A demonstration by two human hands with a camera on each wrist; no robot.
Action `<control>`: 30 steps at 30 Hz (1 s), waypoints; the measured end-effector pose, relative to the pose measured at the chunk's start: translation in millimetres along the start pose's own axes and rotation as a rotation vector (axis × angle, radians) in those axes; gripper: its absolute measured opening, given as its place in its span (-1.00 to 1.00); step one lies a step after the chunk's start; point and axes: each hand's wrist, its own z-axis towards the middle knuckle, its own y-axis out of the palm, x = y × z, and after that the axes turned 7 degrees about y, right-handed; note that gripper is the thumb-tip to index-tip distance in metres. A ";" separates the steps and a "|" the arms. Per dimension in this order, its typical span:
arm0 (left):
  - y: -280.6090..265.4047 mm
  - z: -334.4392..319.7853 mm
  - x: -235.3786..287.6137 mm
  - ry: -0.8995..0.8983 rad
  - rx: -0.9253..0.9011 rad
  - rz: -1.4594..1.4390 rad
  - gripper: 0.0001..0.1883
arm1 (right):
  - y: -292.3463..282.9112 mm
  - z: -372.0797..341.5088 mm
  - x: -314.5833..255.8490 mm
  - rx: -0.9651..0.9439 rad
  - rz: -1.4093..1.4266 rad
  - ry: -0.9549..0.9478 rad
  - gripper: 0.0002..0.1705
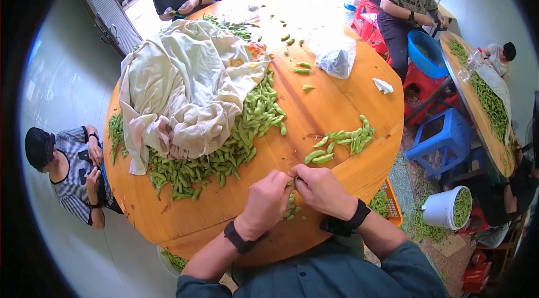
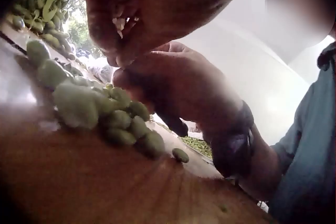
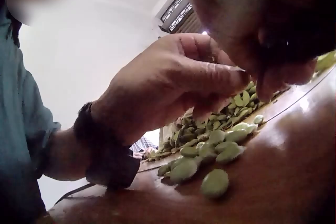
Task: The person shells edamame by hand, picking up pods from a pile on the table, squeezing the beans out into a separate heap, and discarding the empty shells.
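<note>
Near the front edge of the round wooden table, my left hand (image 1: 265, 201) and right hand (image 1: 328, 192) meet at the fingertips, pinching a small green pod (image 1: 291, 182) mostly covered by fingers. Below them lie loose shelled beans (image 1: 290, 208), seen larger in the left wrist view as a cluster of beans (image 2: 118, 124) under the left hand (image 2: 163, 11) and right hand (image 2: 184, 85). In the right wrist view the left hand (image 3: 163, 79) touches the dark, shadowed right hand (image 3: 252, 24), above the beans (image 3: 214, 183). Several unopened pods (image 1: 359, 136) lie beyond my right hand.
A large pod pile (image 1: 224, 157) lies partly under a crumpled cloth (image 1: 185, 79) on the left side of the table (image 1: 314, 107). A plastic bag (image 1: 336, 56) and tissue (image 1: 383, 85) lie farther back. Other people sit around; a blue stool (image 1: 443, 138) and white bucket (image 1: 443, 208) stand right.
</note>
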 end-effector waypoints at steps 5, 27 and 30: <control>-4.1 -1.3 -12.1 -0.246 -0.022 -0.477 -0.86 | -1.0 0.7 1.5 -0.030 0.004 -0.059 -0.91; -18.8 0.7 0.2 -0.083 -0.073 -0.157 -0.84 | 0.1 0.8 9.7 -0.234 0.292 0.215 -0.83; -10.3 -5.1 -8.0 -0.093 -0.058 -0.140 -0.82 | 4.2 -0.5 11.9 -0.247 0.348 0.238 -0.83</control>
